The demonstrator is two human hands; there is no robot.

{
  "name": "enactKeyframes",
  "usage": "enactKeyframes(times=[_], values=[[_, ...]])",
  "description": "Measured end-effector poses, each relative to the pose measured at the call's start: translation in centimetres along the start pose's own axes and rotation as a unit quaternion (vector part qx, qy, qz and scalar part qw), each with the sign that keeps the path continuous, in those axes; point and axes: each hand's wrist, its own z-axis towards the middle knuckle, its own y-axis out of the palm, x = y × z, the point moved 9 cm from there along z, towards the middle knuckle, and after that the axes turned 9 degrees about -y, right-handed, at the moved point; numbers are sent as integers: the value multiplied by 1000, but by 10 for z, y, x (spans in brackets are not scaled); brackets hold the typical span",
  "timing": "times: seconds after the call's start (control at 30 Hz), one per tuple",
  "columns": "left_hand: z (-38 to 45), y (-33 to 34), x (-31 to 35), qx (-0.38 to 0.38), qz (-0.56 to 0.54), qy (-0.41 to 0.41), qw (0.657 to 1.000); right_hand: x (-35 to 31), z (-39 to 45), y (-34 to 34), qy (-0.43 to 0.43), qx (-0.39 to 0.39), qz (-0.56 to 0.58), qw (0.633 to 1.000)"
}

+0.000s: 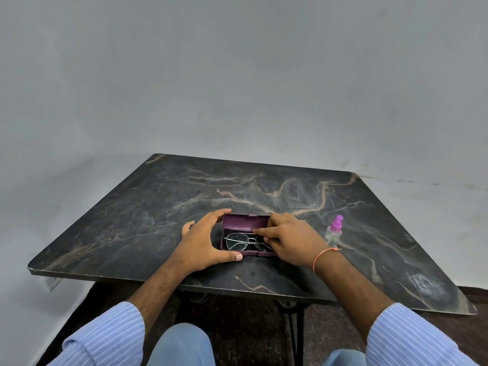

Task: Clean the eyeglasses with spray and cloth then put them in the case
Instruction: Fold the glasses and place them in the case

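Observation:
A purple eyeglass case (pixel 244 222) lies open near the table's front middle, lid tilted up at the back. Thin metal-framed eyeglasses (pixel 237 241) lie folded inside it. My left hand (pixel 203 240) wraps around the case's left end, fingers on the lid's top corner and thumb along the front edge. My right hand (pixel 287 240) covers the right end, fingertips touching the lid's lower rim and the right lens area. A small clear spray bottle (pixel 334 229) with a purple cap stands to the right of my right hand. No cloth is visible.
The dark marble-patterned table (pixel 158 207) stands against a pale grey wall. Its front edge runs just above my knees, and black metal legs show beneath it. An orange thread band circles my right wrist.

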Motion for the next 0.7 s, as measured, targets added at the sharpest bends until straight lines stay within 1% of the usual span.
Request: enactKeyframes(times=[0.1, 0.23, 0.3, 0.4, 0.47, 0.53, 0.7], values=[[0, -1, 1, 1, -9, 7, 1000, -3, -4, -1, -4, 22, -23, 999], [1, 1, 1, -6, -40, 6, 999, -7, -13, -10, -1, 74, -38, 997], [1, 1, 0, -4, -48, 7, 999, -9, -21, -19, -4, 129, -22, 991], [1, -1, 0, 4, -55, 13, 998, -11, -34, -34, -9, 237, -4, 972], [0, -3, 1, 8, -61, 21, 998, -10, -41, -35, -4, 267, 12, 964], [-1, -4, 4, 14, -66, 46, 997, -6, -44, -29, 9, 257, 39, 966], [-4, -3, 15, 22, -54, 103, 993, -1, -41, 2, 39, 158, 116, 980]])
